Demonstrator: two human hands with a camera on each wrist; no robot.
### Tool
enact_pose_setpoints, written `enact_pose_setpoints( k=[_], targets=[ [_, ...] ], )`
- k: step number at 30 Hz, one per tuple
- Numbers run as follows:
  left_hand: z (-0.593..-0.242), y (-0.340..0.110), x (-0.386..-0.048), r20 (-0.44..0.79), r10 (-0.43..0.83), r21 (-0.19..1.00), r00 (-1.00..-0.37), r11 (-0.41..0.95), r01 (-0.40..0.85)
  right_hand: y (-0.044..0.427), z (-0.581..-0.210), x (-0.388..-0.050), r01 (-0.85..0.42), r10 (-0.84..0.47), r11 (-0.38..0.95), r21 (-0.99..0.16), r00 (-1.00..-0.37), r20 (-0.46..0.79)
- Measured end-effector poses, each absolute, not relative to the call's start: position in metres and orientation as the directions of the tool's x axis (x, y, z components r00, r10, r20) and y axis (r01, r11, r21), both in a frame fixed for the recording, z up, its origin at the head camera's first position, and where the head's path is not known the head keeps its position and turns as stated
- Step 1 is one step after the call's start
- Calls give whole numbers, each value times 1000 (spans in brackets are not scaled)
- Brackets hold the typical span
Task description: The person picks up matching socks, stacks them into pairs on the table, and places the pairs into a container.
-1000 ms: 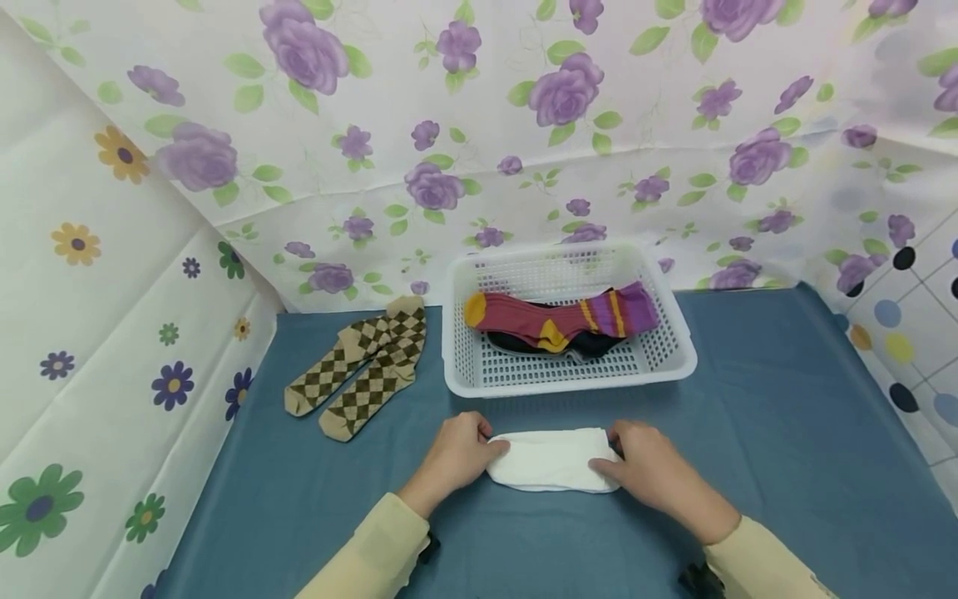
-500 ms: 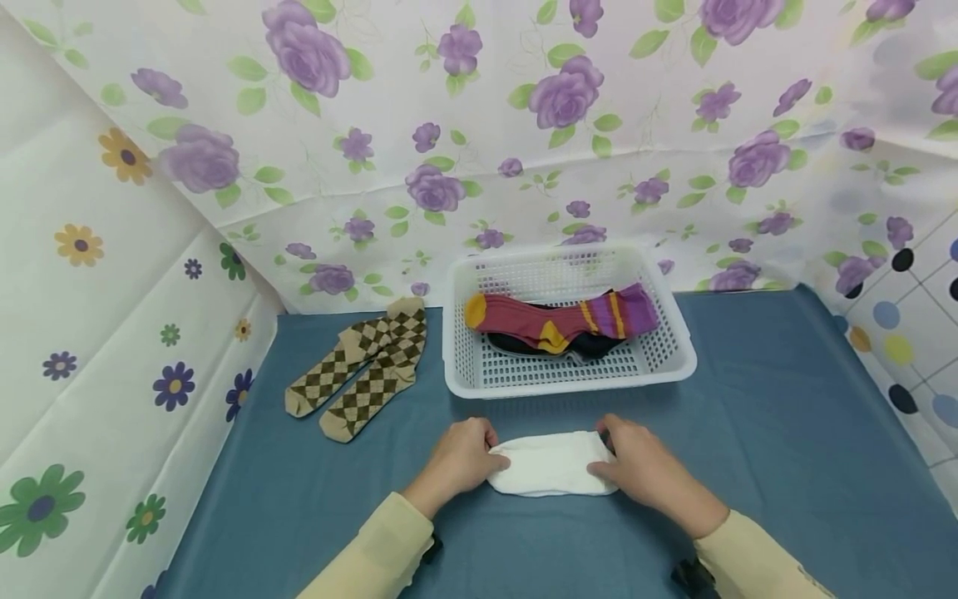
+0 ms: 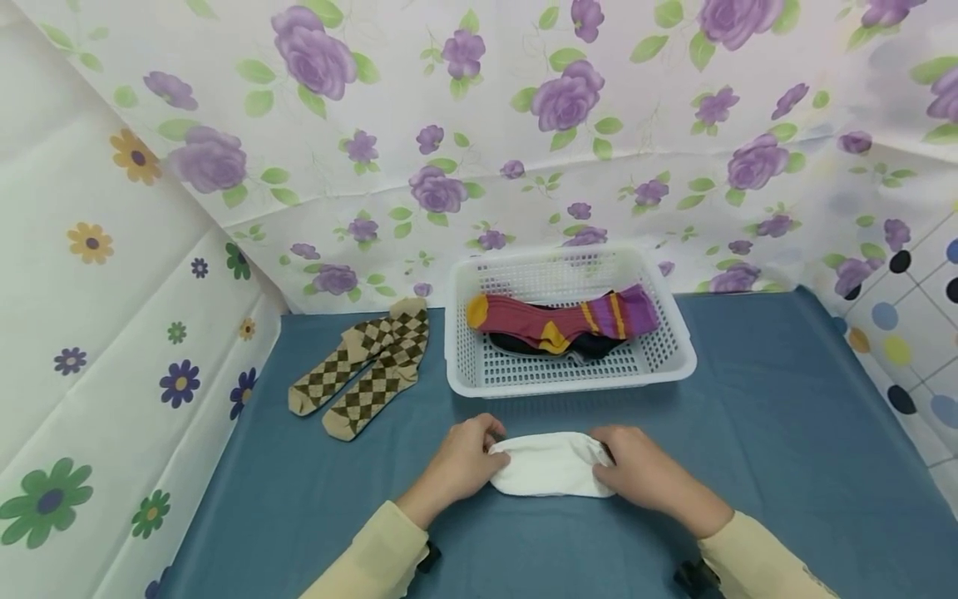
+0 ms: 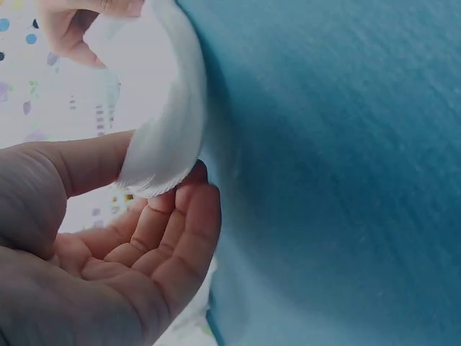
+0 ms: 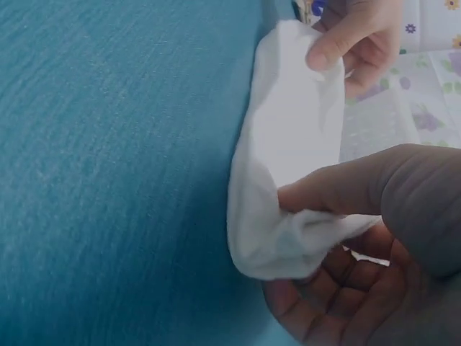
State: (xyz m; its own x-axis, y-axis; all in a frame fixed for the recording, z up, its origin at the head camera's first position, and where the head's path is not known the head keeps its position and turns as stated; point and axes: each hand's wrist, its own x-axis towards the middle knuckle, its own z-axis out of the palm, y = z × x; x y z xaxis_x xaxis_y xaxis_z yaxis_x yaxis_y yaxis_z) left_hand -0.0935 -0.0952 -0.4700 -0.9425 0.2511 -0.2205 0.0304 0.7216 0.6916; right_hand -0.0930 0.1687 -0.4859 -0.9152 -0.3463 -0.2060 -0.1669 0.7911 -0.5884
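Observation:
A folded white sock (image 3: 550, 464) lies lengthwise in front of the basket, held at both ends. My left hand (image 3: 466, 456) pinches its left end; in the left wrist view the thumb is on top of the white sock (image 4: 169, 122) and the fingers are underneath. At the other end my right hand (image 3: 647, 470) grips the cloth between thumb and fingers. The right wrist view shows that end of the sock (image 5: 277, 238) creased and bunched beneath the thumb. Some fingertips of the right hand are hidden behind the fabric.
Just beyond the hands stands a white plastic basket (image 3: 569, 388) holding a maroon and purple striped sock (image 3: 524, 316) over black ones (image 3: 599, 344). Two brown checkered socks (image 3: 367, 366) lie at left on the blue cloth (image 3: 771, 433). Flowered sheets (image 3: 314, 225) enclose the back and sides.
The sock's upper right corner, square before, is now rounded and bunched in my right hand. That hand's fingers have shifted slightly left along the top edge. My left hand keeps its hold.

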Motion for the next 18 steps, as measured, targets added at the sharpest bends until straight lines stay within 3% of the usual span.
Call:
enact_pose_setpoints(
  k=[5, 13, 18],
  targets=[
    [-452, -105, -93, -170, 252, 732, -953, 679, 49, 176, -473, -92, -259, -404, 733, -629, -909, -96],
    [-421, -117, -101, -120, 320, 789, -940, 605, 105, 184, -438, -94, -247, -397, 679, -691, -915, -63],
    [-400, -120, -115, -54, 340, 858, -939, 497, 131, 189, -409, -101, -302, -397, 660, -688, -918, 21]
  ],
)
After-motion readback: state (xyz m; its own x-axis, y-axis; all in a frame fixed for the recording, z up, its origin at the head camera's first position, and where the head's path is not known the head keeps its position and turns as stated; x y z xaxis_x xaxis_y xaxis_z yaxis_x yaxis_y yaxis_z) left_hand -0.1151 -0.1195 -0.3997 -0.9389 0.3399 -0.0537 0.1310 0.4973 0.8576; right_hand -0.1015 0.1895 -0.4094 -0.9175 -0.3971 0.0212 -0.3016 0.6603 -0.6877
